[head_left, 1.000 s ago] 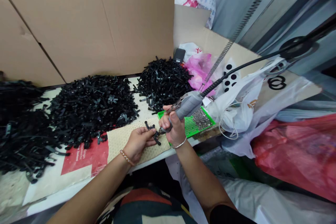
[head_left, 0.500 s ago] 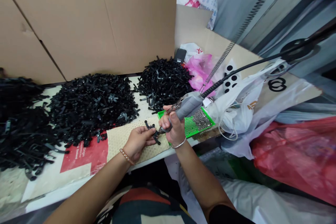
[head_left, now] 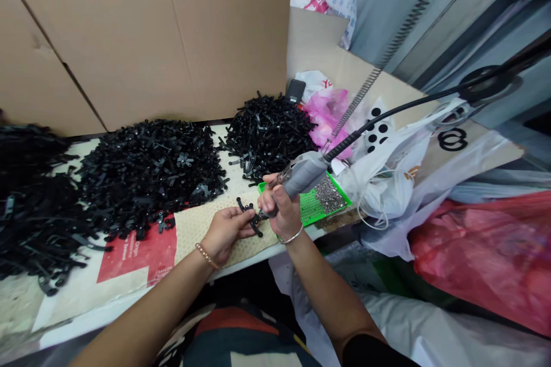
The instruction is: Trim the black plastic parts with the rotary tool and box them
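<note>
Between the thumb and fingers of my left hand point(head_left: 228, 232) is a small black plastic part point(head_left: 257, 231) with several narrow arms, held over a beige honeycomb-textured mat point(head_left: 193, 226). My right hand point(head_left: 282, 212) is wrapped round a grey electric screwdriver point(head_left: 306, 172), tilted with its tip down to the left. The tip meets the middle of the black part; any screw there is too small to make out. Just behind my right hand lies a green perforated tray point(head_left: 310, 210) with many small metal screws point(head_left: 330, 195) at its right end.
Heaps of black parts point(head_left: 150, 172) line the bench's back, with another heap point(head_left: 269, 137) nearer the tray. A cardboard sheet point(head_left: 146, 34) stands behind. The screwdriver hangs from a coil spring point(head_left: 400, 40) and black cable point(head_left: 413, 101). Plastic bags point(head_left: 486, 258) crowd the right side.
The screwdriver and my right hand have shifted very slightly down and left. My left hand keeps the black part in nearly the same place.
</note>
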A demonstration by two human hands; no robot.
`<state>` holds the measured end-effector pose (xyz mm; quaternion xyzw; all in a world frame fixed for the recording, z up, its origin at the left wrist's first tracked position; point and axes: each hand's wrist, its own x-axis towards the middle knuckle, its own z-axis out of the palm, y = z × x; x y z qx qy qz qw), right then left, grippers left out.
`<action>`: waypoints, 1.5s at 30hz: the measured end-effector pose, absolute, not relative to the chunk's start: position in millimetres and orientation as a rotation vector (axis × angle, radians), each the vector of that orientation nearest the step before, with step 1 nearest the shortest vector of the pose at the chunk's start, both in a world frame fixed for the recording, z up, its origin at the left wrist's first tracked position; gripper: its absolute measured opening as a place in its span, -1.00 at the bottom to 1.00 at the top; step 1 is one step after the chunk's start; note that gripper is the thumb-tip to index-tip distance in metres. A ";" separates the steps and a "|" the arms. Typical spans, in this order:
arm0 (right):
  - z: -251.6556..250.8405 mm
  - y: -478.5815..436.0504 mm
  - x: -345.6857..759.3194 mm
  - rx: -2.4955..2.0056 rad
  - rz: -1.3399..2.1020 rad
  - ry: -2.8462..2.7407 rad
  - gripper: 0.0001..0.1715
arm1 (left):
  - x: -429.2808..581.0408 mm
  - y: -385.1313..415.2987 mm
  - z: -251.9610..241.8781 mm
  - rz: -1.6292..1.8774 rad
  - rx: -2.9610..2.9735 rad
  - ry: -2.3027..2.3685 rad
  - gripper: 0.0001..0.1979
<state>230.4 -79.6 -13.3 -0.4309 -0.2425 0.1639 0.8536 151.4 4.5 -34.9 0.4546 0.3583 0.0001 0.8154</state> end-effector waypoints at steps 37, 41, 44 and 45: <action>-11.4 -128.2 294.1 -1.115 0.026 -0.326 -0.61 | 145.1 13.2 -34.2 -0.055 0.927 0.709 -0.82; -16.2 -131.6 297.3 -1.092 0.031 -0.278 -0.62 | 145.0 13.8 -33.4 -0.065 0.942 0.705 -0.83; -19.4 -134.5 294.5 -1.135 0.050 -0.304 -0.61 | 145.3 14.1 -32.2 -0.068 0.956 0.710 -0.85; -19.6 -134.5 293.8 -1.144 0.053 -0.314 -0.61 | 145.4 14.0 -31.9 -0.066 0.957 0.717 -0.85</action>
